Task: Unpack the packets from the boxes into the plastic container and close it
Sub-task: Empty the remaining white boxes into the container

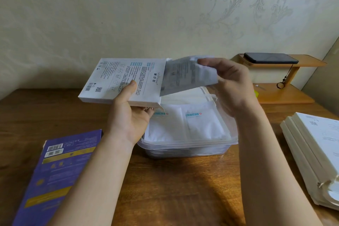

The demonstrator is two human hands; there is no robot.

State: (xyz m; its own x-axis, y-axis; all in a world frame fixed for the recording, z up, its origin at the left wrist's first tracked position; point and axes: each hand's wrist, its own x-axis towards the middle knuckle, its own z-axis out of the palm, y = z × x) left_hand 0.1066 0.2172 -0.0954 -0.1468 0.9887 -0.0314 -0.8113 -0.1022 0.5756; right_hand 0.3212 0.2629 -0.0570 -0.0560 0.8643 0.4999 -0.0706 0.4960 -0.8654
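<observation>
The white box (124,79) was gripped by the left hand (128,115), thumb on its printed face. A packet (185,75), half out of the open end, was pinched by the right hand (229,86) above the plastic container (183,147) on the counter (174,180). The packet was judged light, thin and floppy, best taken at its free edge.

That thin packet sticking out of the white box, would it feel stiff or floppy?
Probably floppy: the packet looks sheet-thin and slightly curved where the right hand pinches it, unlike the flat-sided white box. Likely light, since fingertips alone hold its free end up. Its wrapper may be a little slippery, but blur leaves that unsure.
</observation>
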